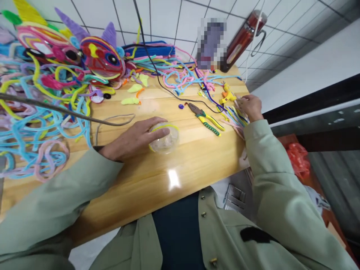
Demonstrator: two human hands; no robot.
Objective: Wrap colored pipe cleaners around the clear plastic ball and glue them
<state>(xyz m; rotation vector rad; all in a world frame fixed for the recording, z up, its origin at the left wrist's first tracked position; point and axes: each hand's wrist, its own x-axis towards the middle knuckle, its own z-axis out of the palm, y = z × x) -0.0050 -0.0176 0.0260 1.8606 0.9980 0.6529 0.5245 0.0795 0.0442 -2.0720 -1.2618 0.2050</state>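
My left hand (140,135) is wrapped over a round clear plastic piece (169,144) with a yellow-green line round it, resting on the wooden table. At the right, my right hand (251,106) has its fingers bent together beside a yellow glue gun (227,94) and a bundle of coloured pipe cleaners (236,117). What its fingertips hold is too small to make out. Between the hands lie pliers (206,119) with green and yellow handles. A small purple coil (181,107) is just left of their jaws.
Two fuzzy decorated masks (101,58) and tangled pipe cleaners (47,120) cover the left side. A red thermos (243,40) stands at the back right. A dark cable (160,80) crosses the table. Pale yellow fuzzy pieces (131,101) lie behind my left hand.
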